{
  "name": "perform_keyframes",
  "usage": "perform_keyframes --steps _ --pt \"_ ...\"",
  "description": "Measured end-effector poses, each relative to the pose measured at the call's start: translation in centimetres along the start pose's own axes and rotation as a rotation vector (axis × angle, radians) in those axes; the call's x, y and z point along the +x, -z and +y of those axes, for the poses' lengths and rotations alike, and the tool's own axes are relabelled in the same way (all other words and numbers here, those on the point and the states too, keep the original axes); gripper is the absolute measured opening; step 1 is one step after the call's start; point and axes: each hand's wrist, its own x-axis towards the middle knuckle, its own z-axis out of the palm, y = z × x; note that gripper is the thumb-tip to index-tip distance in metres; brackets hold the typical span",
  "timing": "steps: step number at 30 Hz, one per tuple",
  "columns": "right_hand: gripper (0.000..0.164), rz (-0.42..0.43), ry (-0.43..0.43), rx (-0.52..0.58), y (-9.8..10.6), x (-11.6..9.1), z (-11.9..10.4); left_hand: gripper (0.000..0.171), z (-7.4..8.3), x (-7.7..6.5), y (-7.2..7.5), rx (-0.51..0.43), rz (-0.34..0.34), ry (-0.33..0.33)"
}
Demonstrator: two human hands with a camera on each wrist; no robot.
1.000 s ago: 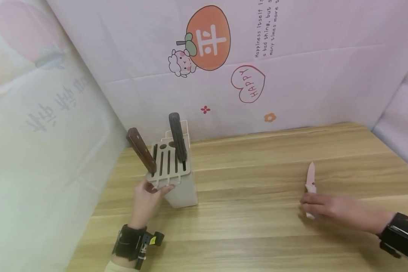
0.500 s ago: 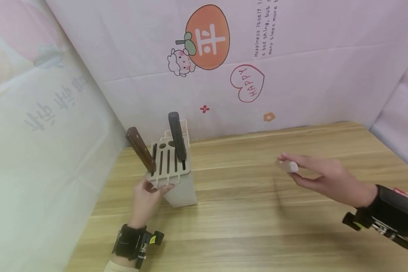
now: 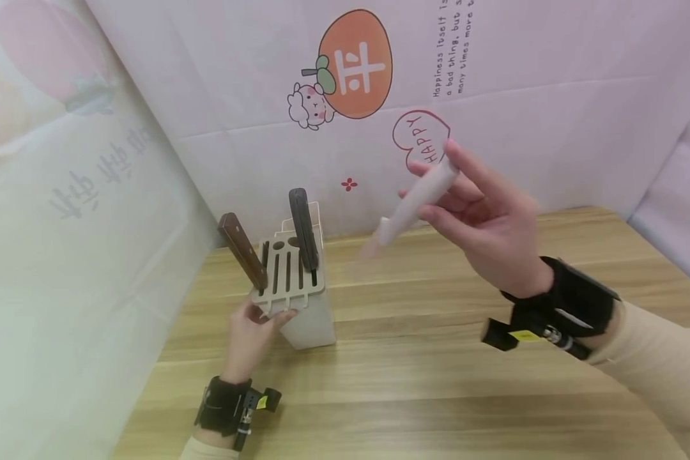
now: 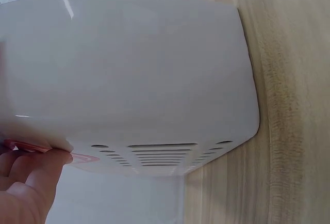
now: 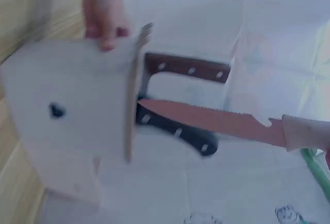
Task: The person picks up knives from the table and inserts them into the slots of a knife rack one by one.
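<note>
A white knife block with a beige slotted top stands upright at the left of the table. My left hand grips its upper front edge, thumb and fingers at the rim. Two handles rise from the slots: a brown riveted one and a black riveted one. Right of the block and above the table, my right hand holds a small knife by its white handle. Its pink, partly serrated blade slants down toward the block. In the head view the blade is blurred.
Behind the block a thin pale frame rises close to the back cloth. Printed cloth walls bound the wooden table at the back and sides. Vent slots mark one side of the block.
The right hand picked the knife up from the table's right side, then raised it leftward toward the block, blade now tilted down-left. The left hand stays at the block.
</note>
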Motion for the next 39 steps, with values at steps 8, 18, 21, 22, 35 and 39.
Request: perform_keyframes --steps 8,18,21,22,35,39 --pt "0.054 0.001 0.086 0.026 -4.5 2.2 2.2 0.047 0.0 -0.2 -0.2 0.019 -0.003 0.049" --pt "0.066 -0.123 -0.021 -0.093 -7.4 2.4 4.7 0.052 -0.1 -0.3 -0.2 -0.002 0.021 0.032" --pt "0.057 -0.148 -0.067 -0.131 -8.5 2.9 5.3 0.052 -0.2 -0.3 -0.1 -0.006 0.017 0.025" --pt "0.056 -0.16 -0.089 -0.144 -8.8 3.1 5.7 0.052 -0.2 -0.3 0.0 -0.012 0.014 0.024" --pt "0.057 -0.407 -0.225 -0.435 -11.5 0.9 8.9 0.046 -0.2 -0.2 0.0 0.011 0.016 0.004" --pt "0.058 -0.368 -0.25 -0.429 -11.3 0.5 9.2 0.045 -0.2 0.0 0.0 0.029 0.021 -0.003"
